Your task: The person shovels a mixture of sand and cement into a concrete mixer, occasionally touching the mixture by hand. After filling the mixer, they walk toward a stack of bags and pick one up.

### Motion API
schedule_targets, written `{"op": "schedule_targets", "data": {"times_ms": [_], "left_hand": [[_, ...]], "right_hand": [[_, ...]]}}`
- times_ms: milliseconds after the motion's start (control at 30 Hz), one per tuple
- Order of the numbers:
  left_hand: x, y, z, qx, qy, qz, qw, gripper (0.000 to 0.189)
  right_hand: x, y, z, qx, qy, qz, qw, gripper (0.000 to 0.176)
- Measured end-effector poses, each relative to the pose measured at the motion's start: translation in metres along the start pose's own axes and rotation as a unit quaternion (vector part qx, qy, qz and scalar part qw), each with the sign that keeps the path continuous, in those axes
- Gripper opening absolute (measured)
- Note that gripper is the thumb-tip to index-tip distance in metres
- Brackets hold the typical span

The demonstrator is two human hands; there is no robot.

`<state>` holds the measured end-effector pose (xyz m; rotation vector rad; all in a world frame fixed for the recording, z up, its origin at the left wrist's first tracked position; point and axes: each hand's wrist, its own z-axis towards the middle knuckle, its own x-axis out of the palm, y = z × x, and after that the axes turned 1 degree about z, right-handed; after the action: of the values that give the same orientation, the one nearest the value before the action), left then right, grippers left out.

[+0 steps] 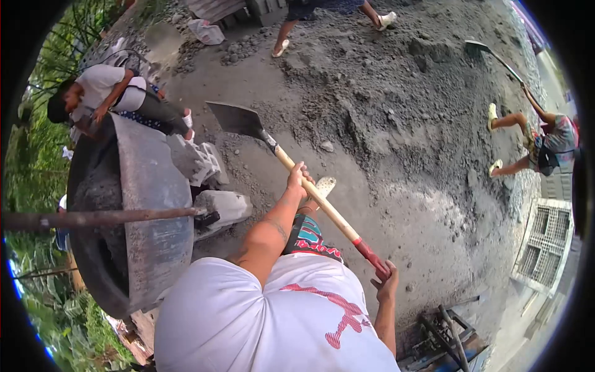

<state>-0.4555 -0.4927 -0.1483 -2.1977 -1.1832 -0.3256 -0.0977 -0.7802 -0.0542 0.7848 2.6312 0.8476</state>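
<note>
A shovel (331, 214) runs diagonally across the middle of the head view, with a dark flat blade, a pale wooden shaft and a red grip. My left hand (300, 177) is closed around the shaft below the blade. Farther back, my right hand (385, 280) holds the end of the red grip, its fingers partly curled. The blade points to the upper left, over grey ground beside a large metal drum (158, 198). Little or no material shows on the blade. Grey material lies inside the drum.
Concrete blocks (220, 208) stand against the drum, and a rod (99, 218) crosses it. A person (118, 93) leans over the drum's far side. Another person (551, 146) holds a shovel at right. A gravel heap (396, 105) spreads ahead; a metal frame (449, 338) lies lower right.
</note>
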Motion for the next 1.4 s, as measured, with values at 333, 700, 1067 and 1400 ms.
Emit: {"op": "schedule_targets", "data": {"times_ms": [333,700,1067,1400], "left_hand": [[0.188,0.054,0.138,-0.199,0.117,0.087,0.969,0.033],[0.271,-0.018,0.27,-0.122,0.021,0.473,0.872,0.027],[0.176,0.07,0.096,-0.216,0.001,0.449,0.867,0.039],[0.213,0.041,0.154,-0.18,0.039,0.413,0.892,0.028]], "right_hand": [[0.097,0.117,-0.065,0.037,-0.12,0.282,0.951,0.037],[0.343,0.263,0.019,0.011,-0.053,0.282,0.958,0.04],[0.232,0.236,-0.09,-0.087,-0.135,0.32,0.934,0.033],[0.214,0.252,-0.016,-0.071,-0.112,0.247,0.96,0.032]]}}
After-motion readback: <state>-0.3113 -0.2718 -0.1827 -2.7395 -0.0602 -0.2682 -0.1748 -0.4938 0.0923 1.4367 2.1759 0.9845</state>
